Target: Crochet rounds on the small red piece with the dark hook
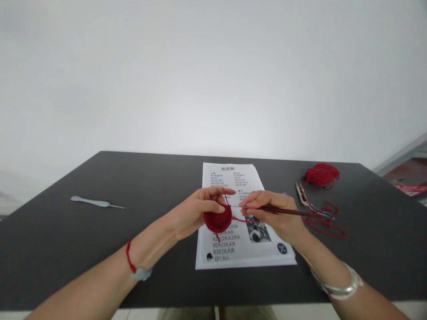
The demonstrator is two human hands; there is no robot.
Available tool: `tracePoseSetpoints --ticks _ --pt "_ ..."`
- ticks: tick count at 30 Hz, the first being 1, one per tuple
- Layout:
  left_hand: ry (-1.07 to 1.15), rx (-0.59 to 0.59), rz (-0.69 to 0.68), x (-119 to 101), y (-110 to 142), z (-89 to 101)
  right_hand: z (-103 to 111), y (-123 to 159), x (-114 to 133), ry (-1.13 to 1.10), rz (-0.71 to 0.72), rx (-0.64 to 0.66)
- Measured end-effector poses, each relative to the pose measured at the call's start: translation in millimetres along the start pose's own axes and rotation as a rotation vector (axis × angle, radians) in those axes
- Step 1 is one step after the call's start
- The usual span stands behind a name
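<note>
Between the thumb and fingers of my left hand [196, 209] is a small round red crochet piece [218, 220], with a strand of red yarn running up over the index finger. A short yarn tail hangs from its lower edge. My right hand [271, 209] grips a crochet hook [287, 211] with a dark reddish handle, held almost level. The hook's thin metal tip points left and is close to the piece's right edge; I cannot tell whether it touches. Another red strand leads from the piece to the right, passing under my right hand.
Printed pattern sheets [233, 262] lie beneath both hands on the black table [160, 178]. A grey-handled crochet hook [96, 202] rests at the left. To the right are a red yarn ball [322, 174], small scissors [301, 194] and loose red yarn [330, 229].
</note>
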State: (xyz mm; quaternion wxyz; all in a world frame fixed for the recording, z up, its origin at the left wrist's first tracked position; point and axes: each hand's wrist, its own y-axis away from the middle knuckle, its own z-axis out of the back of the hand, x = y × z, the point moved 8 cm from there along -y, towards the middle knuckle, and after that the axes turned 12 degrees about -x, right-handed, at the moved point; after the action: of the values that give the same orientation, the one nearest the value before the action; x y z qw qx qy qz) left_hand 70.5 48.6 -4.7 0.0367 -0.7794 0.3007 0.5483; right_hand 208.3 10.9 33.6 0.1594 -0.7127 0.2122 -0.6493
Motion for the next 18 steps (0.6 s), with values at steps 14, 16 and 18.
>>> tracePoseSetpoints --ticks 14,16,18 --pt "-0.301 -0.272 -0.487 -13 11 -5.1 -11 5 -36 -0.429 -0.420 -0.166" --pt "-0.219 -0.254 -0.433 -8 8 -3.4 -9 5 -35 -0.397 -0.371 -0.209" --pt "-0.155 -0.222 -0.386 -4 5 -3.2 -6 5 -33 -0.347 -0.315 -0.196"
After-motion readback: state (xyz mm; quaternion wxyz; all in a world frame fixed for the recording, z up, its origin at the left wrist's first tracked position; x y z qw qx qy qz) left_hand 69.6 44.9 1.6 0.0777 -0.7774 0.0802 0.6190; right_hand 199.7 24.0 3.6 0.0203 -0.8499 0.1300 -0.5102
